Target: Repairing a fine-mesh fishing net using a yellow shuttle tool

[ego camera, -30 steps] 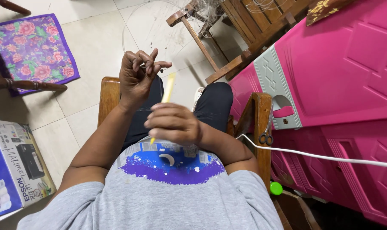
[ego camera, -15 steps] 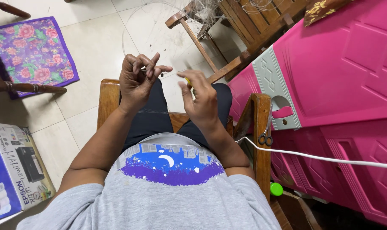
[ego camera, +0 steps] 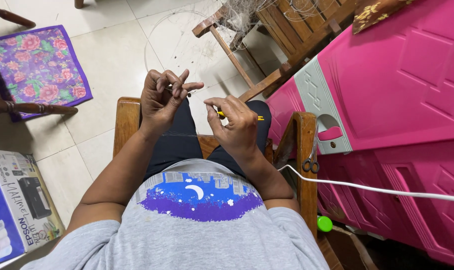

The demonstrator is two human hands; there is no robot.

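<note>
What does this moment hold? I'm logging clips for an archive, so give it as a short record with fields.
setting: person seated in a wooden armchair on a tiled floor
left hand: left hand raised, fingers pinching fine thread
right hand: right hand holds a slim yellow tool
between hands: thread barely visible, exact path unclear
right of chair: pink plastic cabinet, scissors hanging, white cable
left of chair: floral cushion, printer box
ahead: second wooden chair with tangled netting
</note>
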